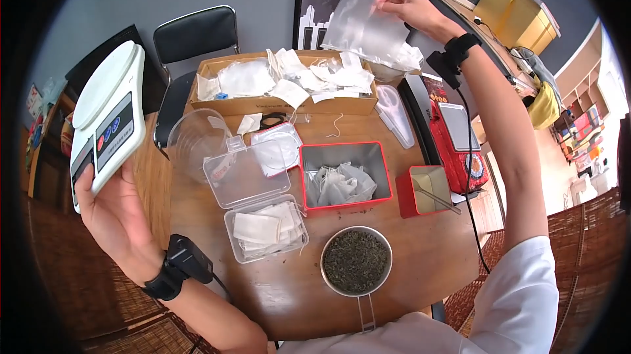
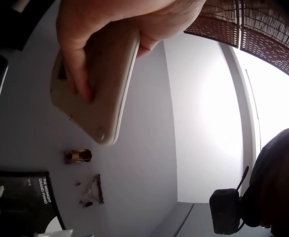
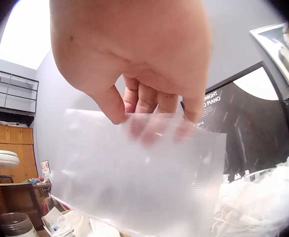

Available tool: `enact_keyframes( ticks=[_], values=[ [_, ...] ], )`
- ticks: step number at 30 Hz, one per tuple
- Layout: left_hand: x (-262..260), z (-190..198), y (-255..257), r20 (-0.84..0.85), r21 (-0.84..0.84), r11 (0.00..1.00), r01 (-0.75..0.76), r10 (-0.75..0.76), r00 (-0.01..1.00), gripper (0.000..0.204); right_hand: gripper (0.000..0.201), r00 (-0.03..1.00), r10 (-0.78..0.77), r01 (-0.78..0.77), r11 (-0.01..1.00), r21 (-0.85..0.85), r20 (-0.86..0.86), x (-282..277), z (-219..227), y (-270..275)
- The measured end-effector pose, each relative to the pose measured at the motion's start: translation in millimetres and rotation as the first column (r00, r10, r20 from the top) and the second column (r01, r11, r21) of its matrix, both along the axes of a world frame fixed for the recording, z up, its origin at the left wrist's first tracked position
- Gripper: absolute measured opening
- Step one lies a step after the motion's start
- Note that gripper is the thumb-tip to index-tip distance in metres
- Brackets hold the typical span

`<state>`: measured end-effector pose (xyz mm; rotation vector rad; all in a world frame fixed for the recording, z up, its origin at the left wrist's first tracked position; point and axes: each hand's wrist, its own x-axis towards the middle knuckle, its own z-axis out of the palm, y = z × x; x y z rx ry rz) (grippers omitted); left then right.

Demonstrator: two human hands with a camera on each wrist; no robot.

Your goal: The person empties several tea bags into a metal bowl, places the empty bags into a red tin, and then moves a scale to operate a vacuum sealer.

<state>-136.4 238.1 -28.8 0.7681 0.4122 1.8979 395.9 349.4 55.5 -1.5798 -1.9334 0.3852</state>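
Note:
At the left of the head view my left hand (image 1: pixel 121 216) grips a white kitchen scale (image 1: pixel 108 114) by its lower end, tilted up on edge above the table. The left wrist view shows the scale's underside (image 2: pixel 97 94) with fingers curled over it. High at the back right, my right hand (image 1: pixel 417 11) pinches a clear plastic bag (image 1: pixel 361 29) by its top edge between thumb and fingers. The bag hangs down flat and looks empty in the right wrist view. Below it stands a cardboard box (image 1: pixel 263 103) full of white tea bags and pouches.
On the table (image 1: pixel 276 295) stand a metal strainer of dried tea leaves (image 1: pixel 355 261), a red-rimmed tin (image 1: pixel 346 177) with filled pouches, a smaller red tin (image 1: pixel 427 191) with a spoon, and a lidded clear box (image 1: pixel 266 229) of pouches. A black chair (image 1: pixel 197 35) stands behind.

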Motion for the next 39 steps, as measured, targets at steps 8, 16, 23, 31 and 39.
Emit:
enact_keyframes(
  ticks=[8, 16, 23, 31, 39],
  values=[
    [1, -1, 1, 0.023, 0.031, 0.998, 0.06, -0.061, 0.998, 0.05, 0.014, 0.993, 0.047, -0.062, 0.989, -0.138, -0.111, -18, -28, 13],
    [4, 4, -4, 0.008, 0.043, 0.997, 0.062, -0.063, 0.998, 0.047, 0.029, 0.944, -0.034, -0.013, 0.99, 0.139, 0.328, -36, -51, 13],
    [18, 7, -3, -0.014, 0.016, 0.998, 0.063, -0.063, 0.998, 0.049, 0.029, 0.969, 0.115, -0.134, 0.988, 0.075, 0.219, -85, 4, -34],
    [60, 22, -18, 0.014, 0.019, 0.986, 0.163, -0.164, 0.986, 0.049, 0.046, 0.908, 0.39, -0.414, 0.894, -0.172, -0.155, -182, 13, -75],
    [64, 21, -22, 0.021, 0.038, 0.974, 0.225, -0.226, 0.974, 0.049, 0.034, 0.767, 0.348, -0.231, 0.933, -0.275, 0.539, -151, -76, 7]
  ],
)
